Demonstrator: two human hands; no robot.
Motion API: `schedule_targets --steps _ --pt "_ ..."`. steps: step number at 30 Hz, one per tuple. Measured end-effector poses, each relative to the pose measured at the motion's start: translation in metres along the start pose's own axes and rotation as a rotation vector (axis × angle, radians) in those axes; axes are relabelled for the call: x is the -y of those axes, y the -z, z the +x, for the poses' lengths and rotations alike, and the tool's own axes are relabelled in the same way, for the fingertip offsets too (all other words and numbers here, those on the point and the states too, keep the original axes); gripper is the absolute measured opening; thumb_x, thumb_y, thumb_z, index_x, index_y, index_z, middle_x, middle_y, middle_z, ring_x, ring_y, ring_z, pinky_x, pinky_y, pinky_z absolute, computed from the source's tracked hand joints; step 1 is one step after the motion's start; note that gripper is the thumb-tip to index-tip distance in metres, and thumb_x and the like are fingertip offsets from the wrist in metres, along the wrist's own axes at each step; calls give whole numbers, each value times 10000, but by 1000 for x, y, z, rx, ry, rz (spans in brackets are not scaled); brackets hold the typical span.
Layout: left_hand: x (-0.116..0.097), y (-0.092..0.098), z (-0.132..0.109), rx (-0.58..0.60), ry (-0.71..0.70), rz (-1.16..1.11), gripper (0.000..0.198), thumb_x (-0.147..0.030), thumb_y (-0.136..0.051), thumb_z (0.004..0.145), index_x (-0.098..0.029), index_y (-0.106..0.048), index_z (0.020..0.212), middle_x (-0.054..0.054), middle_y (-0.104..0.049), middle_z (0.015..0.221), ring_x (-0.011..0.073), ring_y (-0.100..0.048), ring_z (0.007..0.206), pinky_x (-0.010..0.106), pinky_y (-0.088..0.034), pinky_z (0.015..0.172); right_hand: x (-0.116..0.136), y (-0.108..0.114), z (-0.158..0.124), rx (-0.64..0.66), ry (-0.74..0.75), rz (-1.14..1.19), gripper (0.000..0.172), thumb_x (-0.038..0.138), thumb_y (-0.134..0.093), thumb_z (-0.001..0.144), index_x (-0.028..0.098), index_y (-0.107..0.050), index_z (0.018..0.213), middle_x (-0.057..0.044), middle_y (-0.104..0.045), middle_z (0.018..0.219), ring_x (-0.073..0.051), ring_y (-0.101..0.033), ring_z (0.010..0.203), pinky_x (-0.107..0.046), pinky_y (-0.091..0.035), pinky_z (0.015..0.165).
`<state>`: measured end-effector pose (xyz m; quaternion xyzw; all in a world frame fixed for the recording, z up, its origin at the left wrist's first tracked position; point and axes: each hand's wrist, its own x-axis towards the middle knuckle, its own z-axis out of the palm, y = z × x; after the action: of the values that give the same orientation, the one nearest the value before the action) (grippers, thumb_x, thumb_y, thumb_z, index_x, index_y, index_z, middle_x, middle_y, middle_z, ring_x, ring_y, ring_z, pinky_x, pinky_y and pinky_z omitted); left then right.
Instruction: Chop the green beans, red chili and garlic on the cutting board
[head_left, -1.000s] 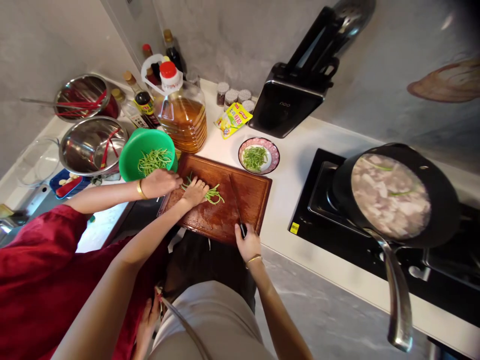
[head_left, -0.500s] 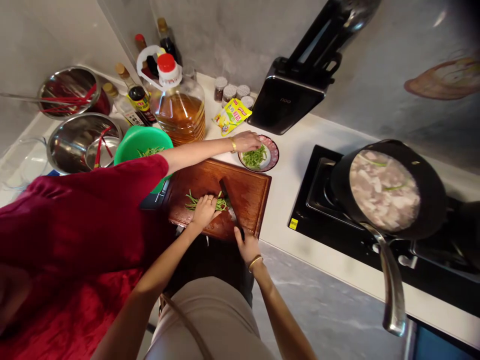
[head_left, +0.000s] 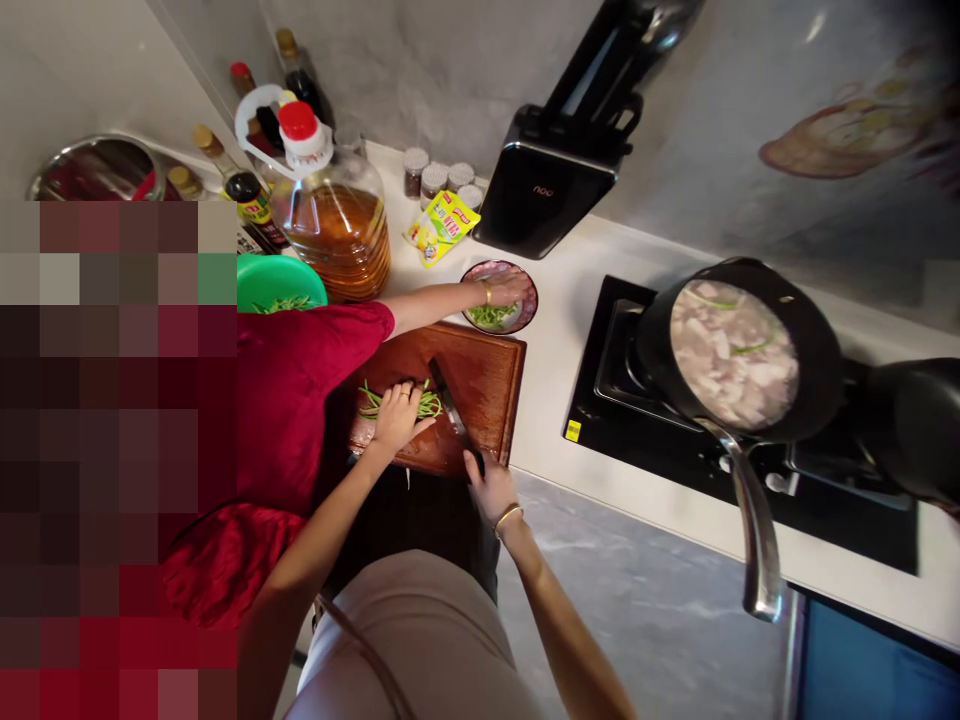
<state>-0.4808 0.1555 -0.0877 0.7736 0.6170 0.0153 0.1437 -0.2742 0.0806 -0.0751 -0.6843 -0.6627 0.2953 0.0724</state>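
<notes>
My left hand (head_left: pixel 396 416) presses down on a bunch of green beans (head_left: pixel 427 404) on the wooden cutting board (head_left: pixel 487 380), fingers curled over them. My right hand (head_left: pixel 489 486) grips the handle of a knife (head_left: pixel 448 408) whose blade rests beside the beans. A person in a red top (head_left: pixel 300 400) stands at my left and reaches an arm across the board, with that hand (head_left: pixel 507 290) at a small patterned plate (head_left: pixel 525 310) of chopped greens.
A green bowl (head_left: pixel 262 280) of beans, a large oil jug (head_left: pixel 334 215), sauce bottles and steel bowls stand at the left. A black knife block (head_left: pixel 540 190) sits at the wall. On the stove (head_left: pixel 615 400) at the right, a black pan (head_left: pixel 739 345) holds pale meat, its handle pointing toward me.
The other person's hand left the cutting board and reached over to the small plate. My right hand brought the knife blade up against the beans. The view shifted slightly rightward.
</notes>
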Motion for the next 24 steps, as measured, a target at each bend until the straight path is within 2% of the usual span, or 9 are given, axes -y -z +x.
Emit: schedule_targets --steps 5,10,13,16,18,24 --pt "4 6 -5 7 36 -40 681 -520 -564 792 -129 -399 1325 182 -483 1264 328 -442 1121 467 -324 969 -14 7 -11 -30 -63 57 520 553 -275 914 157 -611 944 -97 -688 701 -220 -662 635 -270 -426 551" --pt "10 5 -8 -3 45 -60 488 -405 -575 811 -187 -491 1239 139 -518 1235 303 -439 1144 488 -267 1026 -26 12 -22 -47 -79 84 534 577 -272 903 165 -611 917 -91 -678 666 -215 -645 593 -263 -398 525" --pt "11 8 -8 -24 47 -65 525 -415 -585 803 -196 -466 1266 133 -523 1233 297 -446 1148 494 -249 1042 -29 12 -28 -54 -92 115 541 582 -274 899 161 -613 898 -90 -671 655 -207 -634 575 -261 -398 524" --pt "9 15 -13 -98 58 -114 593 -488 -568 801 -176 -437 1288 143 -516 1234 300 -442 1155 485 -250 1045 -31 13 -34 -67 -116 143 554 597 -276 892 157 -612 888 -85 -659 629 -206 -629 567 -260 -400 524" --pt "7 19 -17 -165 85 -168 547 -510 -522 827 -171 -466 1253 144 -525 1212 296 -451 1141 465 -278 1028 -33 15 -36 -86 -130 152 558 606 -281 888 156 -611 880 -88 -658 633 -208 -634 583 -260 -405 534" --pt "5 18 -27 -301 157 -300 302 -342 -381 921 -200 -541 1134 108 -551 1165 246 -481 1113 414 -337 979 -34 17 -35 -103 -142 172 572 623 -281 881 158 -612 859 -75 -648 621 -182 -592 525 -255 -394 519"
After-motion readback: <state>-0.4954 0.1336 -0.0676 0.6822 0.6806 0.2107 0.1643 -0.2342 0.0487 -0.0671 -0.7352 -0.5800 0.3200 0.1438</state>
